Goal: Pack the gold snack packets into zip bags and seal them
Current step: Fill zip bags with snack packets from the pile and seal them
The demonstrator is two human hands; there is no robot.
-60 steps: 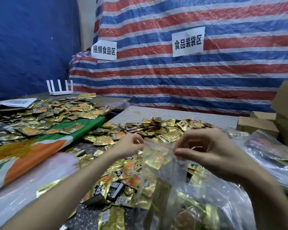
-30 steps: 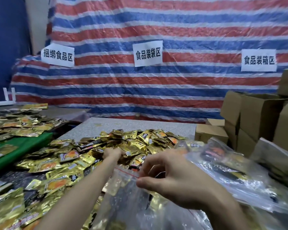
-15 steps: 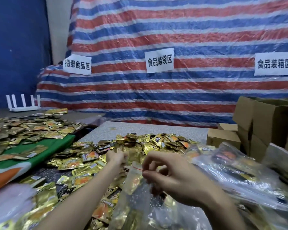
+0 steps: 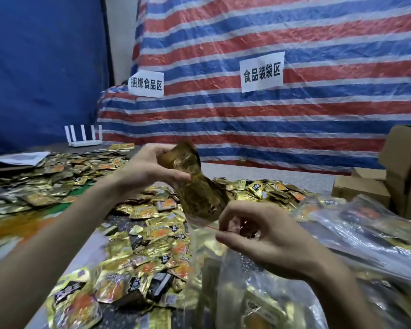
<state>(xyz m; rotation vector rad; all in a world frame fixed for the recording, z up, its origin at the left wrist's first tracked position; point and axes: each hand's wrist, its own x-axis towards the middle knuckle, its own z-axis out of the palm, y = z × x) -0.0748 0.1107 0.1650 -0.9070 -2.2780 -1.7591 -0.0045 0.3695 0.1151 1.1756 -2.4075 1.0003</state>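
Note:
My left hand (image 4: 150, 167) grips a bunch of gold snack packets (image 4: 195, 184) and holds them raised above the table, their lower end just over the mouth of a clear zip bag (image 4: 226, 276). My right hand (image 4: 259, 236) pinches the bag's red-striped rim and keeps the mouth up. Gold packets lie inside the bag. A loose heap of gold packets (image 4: 152, 236) covers the table under both hands.
More gold packets (image 4: 45, 176) are spread over a green and orange sheet at the left. Filled clear bags (image 4: 365, 233) are piled at the right, with cardboard boxes (image 4: 403, 167) behind them. A white router (image 4: 83, 136) stands at the back left.
My left hand has lifted off the heap with a bunch of packets and carried them up over the bag's mouth. My right hand still holds the bag's rim. The view swung back to the left.

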